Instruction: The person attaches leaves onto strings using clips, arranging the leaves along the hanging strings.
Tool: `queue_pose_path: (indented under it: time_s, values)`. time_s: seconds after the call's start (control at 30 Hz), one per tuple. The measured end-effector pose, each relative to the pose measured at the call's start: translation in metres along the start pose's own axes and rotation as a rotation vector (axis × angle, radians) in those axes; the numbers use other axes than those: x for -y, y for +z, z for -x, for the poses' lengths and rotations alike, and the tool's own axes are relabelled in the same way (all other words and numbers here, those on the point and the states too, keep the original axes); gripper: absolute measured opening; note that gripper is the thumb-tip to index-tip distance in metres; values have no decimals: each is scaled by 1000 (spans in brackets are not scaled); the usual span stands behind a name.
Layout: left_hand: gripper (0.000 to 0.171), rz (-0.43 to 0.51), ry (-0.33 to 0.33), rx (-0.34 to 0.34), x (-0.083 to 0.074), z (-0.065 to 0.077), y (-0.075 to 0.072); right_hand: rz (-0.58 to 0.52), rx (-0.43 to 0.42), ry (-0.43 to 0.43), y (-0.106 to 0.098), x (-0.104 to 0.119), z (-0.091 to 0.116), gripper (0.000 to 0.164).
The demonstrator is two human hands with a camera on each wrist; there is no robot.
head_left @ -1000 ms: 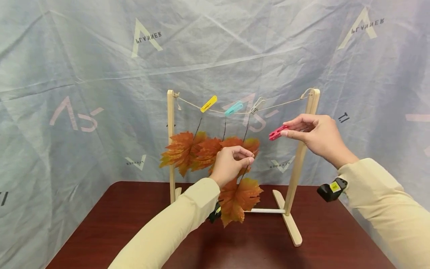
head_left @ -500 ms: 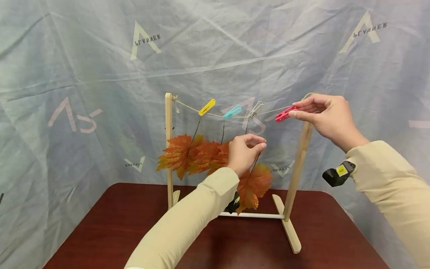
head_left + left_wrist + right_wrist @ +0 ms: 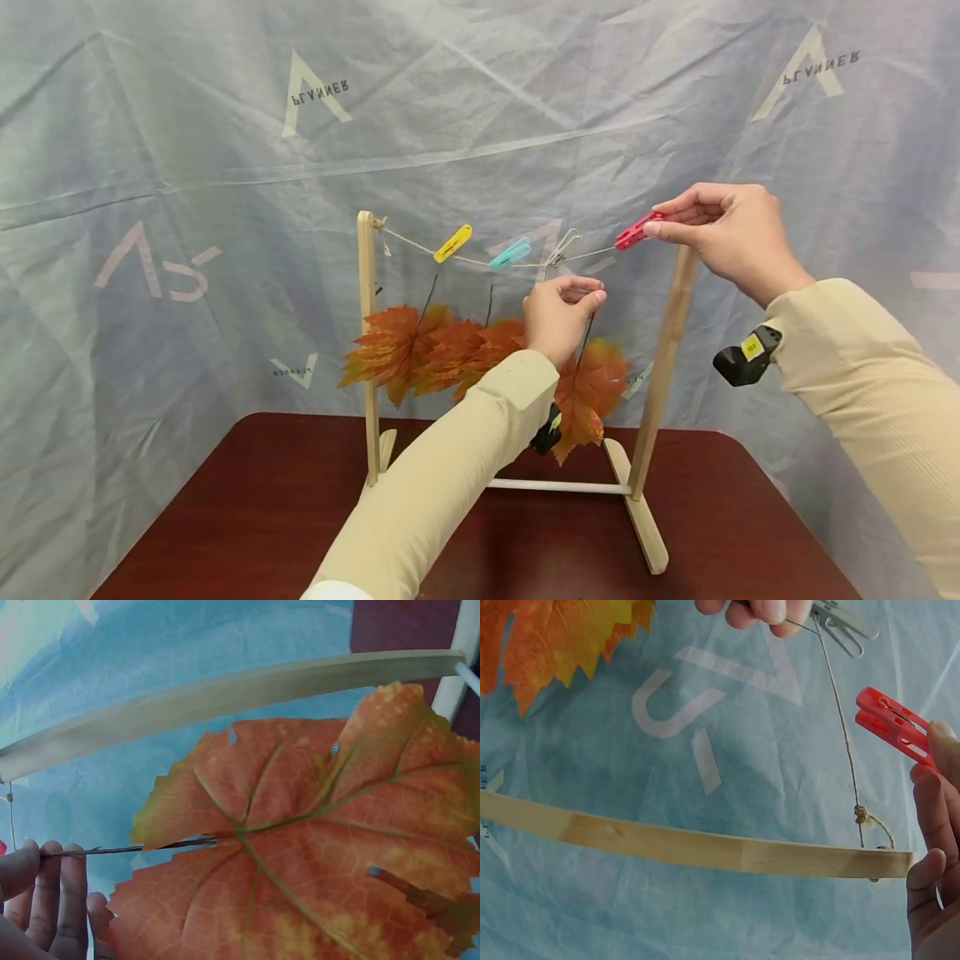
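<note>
My left hand [image 3: 562, 317] pinches the dark stem of an orange maple leaf [image 3: 300, 840], which hangs below the fingers. In my right hand [image 3: 738, 237] a red clothespin [image 3: 892, 724] is pinched between thumb and fingertips, its nose pointing at the string [image 3: 844, 742]. The right wrist view shows a gap between that clothespin and the string. Left along the string sit a white clothespin [image 3: 562, 248], a turquoise clothespin [image 3: 510, 253] and a yellow clothespin [image 3: 453, 243]. Orange leaves [image 3: 401, 350] hang under them by dark stems, partly hidden by my left hand.
The string is tied between two wooden posts, the left post [image 3: 367, 358] and the right post [image 3: 660, 375], joined low down by a white rod [image 3: 558, 485]. The stand's foot [image 3: 637, 508] rests on a dark red table [image 3: 720, 533]. A grey printed cloth [image 3: 225, 108] hangs behind.
Both hands have risen, bringing the red clothespin up to string height in the head view. My left hand has also moved right with its leaf, away from the hanging leaves.
</note>
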State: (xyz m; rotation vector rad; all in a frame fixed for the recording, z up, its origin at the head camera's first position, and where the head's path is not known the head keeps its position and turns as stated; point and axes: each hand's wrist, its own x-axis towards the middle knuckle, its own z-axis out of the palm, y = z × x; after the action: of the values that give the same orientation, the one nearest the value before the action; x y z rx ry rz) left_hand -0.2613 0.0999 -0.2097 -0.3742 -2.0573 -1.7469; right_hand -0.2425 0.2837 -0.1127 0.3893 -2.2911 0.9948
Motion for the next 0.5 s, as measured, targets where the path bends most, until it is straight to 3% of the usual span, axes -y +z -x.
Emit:
queue_pose_path:
  time_s: [0.23,0.5]
  values:
    - [5,-55,-6,-66,-13,-8,10,71,45,-6,-3,3,-6,30]
    - [8,-143,-13,-123,-16,-16,20,119,60,-34,0,3,-9,29]
